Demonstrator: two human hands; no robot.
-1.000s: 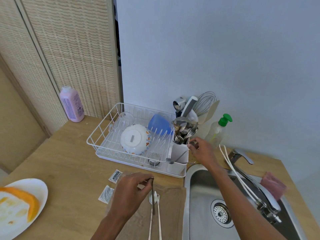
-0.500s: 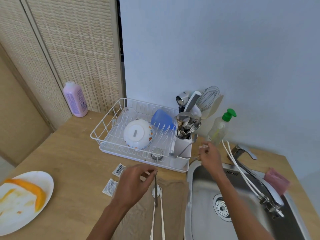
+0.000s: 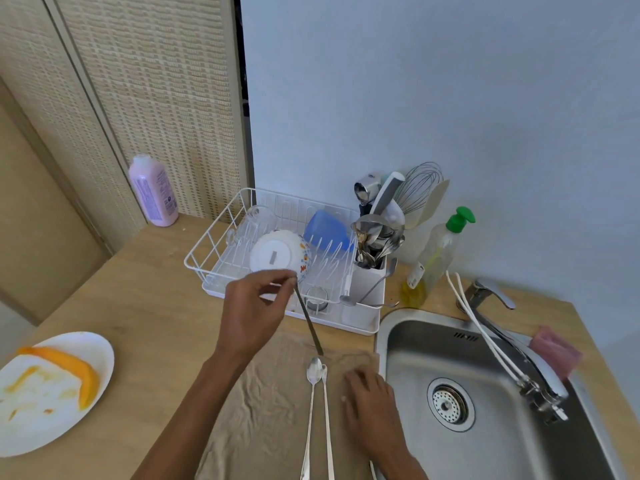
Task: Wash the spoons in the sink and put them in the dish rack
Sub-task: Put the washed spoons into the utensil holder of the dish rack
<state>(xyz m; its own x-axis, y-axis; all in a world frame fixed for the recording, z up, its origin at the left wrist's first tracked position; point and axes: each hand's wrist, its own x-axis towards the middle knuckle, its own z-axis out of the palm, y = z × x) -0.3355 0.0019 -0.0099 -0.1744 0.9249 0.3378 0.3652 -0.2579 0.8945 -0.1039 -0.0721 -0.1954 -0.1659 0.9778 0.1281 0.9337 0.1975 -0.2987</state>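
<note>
My left hand [image 3: 252, 306] pinches the top end of a long thin dark utensil [image 3: 309, 322] that hangs down over the brown cloth [image 3: 263, 410]. Two long-handled spoons [image 3: 317, 407] lie side by side on that cloth. My right hand [image 3: 372, 403] rests flat on the cloth just right of them, beside the steel sink [image 3: 485, 393]. The white dish rack [image 3: 214, 251] stands behind, its cutlery holder [image 3: 369, 282] full of utensils. One spoon [image 3: 372, 289] leans against the holder's front.
A white bowl [image 3: 277, 252], a blue cup [image 3: 327, 230] and a glass sit in the rack. A soap bottle [image 3: 434, 258], the tap [image 3: 512, 344] with a white hose and a pink sponge [image 3: 556, 349] surround the sink. A plate [image 3: 45, 393] with orange peel lies at left, a purple bottle [image 3: 154, 190] behind.
My right hand left the cutlery holder and came down onto the cloth beside the two spoons. My left hand lifted its utensil higher, toward the rack.
</note>
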